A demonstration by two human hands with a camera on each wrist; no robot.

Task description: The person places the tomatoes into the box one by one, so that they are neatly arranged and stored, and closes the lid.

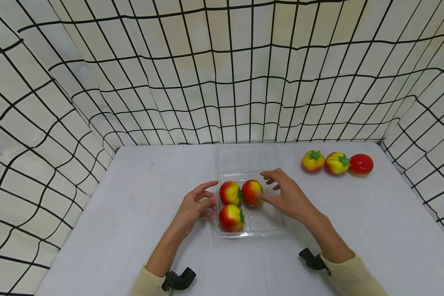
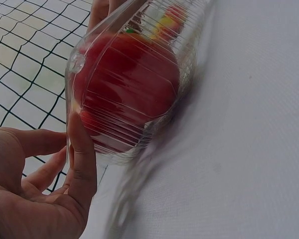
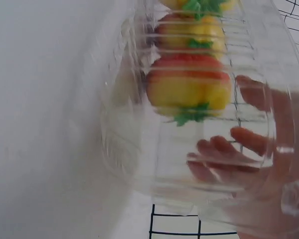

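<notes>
An opened clear plastic clamshell box (image 1: 260, 228) lies on the white table with three red-and-yellow toy fruits with green leafy tops in it. Two stand along its left side, the lower fruit (image 1: 231, 218) and the upper-left fruit (image 1: 230, 193); the third fruit (image 1: 250, 191) is at the top middle. My left hand (image 1: 196, 205) is at the box's left wall, fingers loosely bent, fingertips right at the rim. Over the box's right half, my right hand (image 1: 286, 197) has its fingers spread. Its thumb overlaps the third fruit in the head view. The right wrist view shows these fingers (image 3: 224, 154) through the plastic.
Back right, three more fruits stand in a row: a yellow-red fruit (image 1: 313, 160), a second one (image 1: 336, 163) and an all-red one (image 1: 361, 164). The box's flat lid (image 1: 248, 158) lies open toward the back. Black netting (image 1: 244, 82) walls off the back and sides.
</notes>
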